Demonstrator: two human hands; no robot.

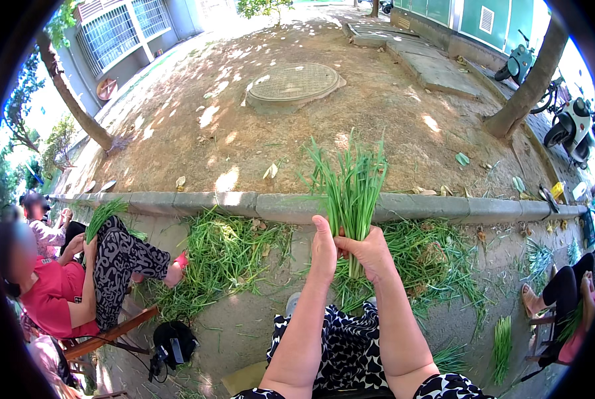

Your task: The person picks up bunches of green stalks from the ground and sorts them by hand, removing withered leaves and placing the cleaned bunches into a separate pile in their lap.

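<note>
A bunch of long green leafy stems, perhaps garlic chives (355, 199), stands upright in front of me. My right hand (370, 250) is closed around its lower part, with the cut ends showing below. My left hand (323, 247) is at the bunch's left side, its thumb raised and off the stems. Its fingers are partly hidden, so their grip is unclear. Loose green stems and leaves lie in one heap (427, 259) behind and right of my hands and another heap (217, 264) to the left.
A concrete curb (292, 208) runs across beyond the heaps. At left, a seated person (58, 294) holds a similar bunch; another person (569, 299) sits at right. A neat bunch (502, 349) lies on the right paving. A black bag (173, 344) lies beside a wooden chair (113, 331).
</note>
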